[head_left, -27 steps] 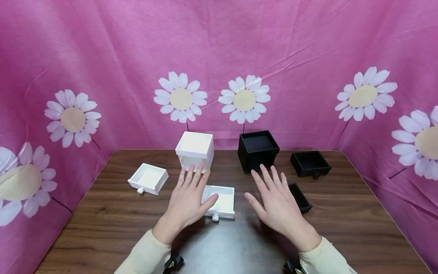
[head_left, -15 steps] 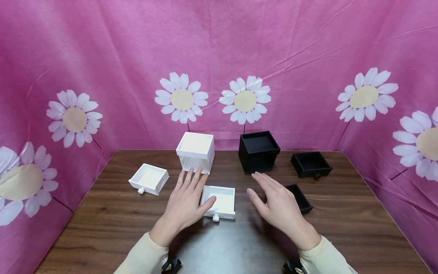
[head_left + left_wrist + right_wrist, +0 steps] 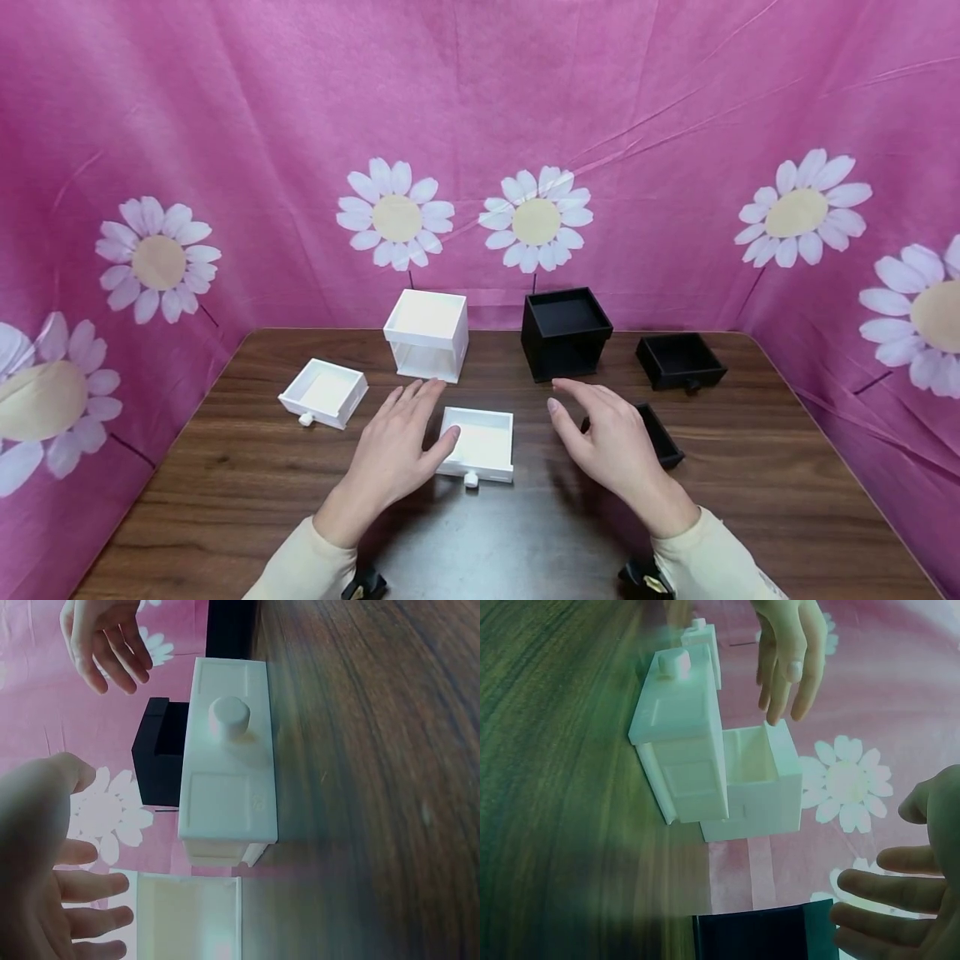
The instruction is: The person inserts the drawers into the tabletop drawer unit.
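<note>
My left hand [image 3: 393,446] hovers above the table with fingers loosely extended, holding nothing. Its thumb overlaps the edge of a white drawer [image 3: 483,442] with a round knob; the wrist view shows the hand above that drawer [image 3: 229,757]. Behind the fingers stands a white box frame [image 3: 427,333] with an open front. My right hand [image 3: 615,437] also hangs in the air, its fingers slightly bent and holding nothing. It partly hides a small black drawer [image 3: 662,437]. A black box frame [image 3: 566,333] with an open front stands beyond it.
Another white drawer [image 3: 324,392] lies at the left of the wooden table [image 3: 225,500]. A second black drawer [image 3: 681,362] lies at the right back. A pink cloth with daisies [image 3: 480,100] hangs round the table's back and sides.
My left hand has drawn back slightly toward me and left, away from the white box. My right hand's spread fingers have come together and bent a little. The boxes and drawers stay put.
</note>
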`<state>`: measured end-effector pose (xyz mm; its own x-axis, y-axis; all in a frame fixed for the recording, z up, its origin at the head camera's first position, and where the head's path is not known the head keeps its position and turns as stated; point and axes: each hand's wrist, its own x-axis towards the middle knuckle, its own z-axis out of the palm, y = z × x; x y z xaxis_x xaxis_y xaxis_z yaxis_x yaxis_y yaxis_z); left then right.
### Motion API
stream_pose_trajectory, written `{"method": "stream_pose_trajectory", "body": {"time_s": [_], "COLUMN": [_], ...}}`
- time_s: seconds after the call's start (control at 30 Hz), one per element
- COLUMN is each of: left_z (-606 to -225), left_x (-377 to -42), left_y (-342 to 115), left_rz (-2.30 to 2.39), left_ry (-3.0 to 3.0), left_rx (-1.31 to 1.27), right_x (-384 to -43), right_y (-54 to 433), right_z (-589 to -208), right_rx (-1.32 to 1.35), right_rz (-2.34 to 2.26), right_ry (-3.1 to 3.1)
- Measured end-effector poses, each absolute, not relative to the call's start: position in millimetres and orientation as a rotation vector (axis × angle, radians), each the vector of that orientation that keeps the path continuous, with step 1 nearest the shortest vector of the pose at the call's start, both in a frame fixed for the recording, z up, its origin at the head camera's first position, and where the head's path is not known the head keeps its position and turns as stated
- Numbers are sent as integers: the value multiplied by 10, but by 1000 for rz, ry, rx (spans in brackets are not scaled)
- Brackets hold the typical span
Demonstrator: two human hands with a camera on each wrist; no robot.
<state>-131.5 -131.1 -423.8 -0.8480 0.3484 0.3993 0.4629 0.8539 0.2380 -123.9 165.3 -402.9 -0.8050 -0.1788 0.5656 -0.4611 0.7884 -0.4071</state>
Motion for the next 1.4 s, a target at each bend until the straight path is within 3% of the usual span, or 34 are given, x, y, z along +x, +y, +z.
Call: {"method": "stream_pose_trajectory", "body": {"time_s": [0.97,1.4], "left_z": [-4280,-4241], "left_x": [-1197,-1058], "left_y": [-1564,-1640], "left_rz": [-556,-776], "left_ry": [-2568,-2737], "left_rx": [-484,-385], "right_x": [-1783,-2063], "right_y": [1323,1190], "right_z": [-3964,-3989], "right_rx": [582,637], "right_rz": [1260,1240], "right_ry": [-2532,-2594]}}
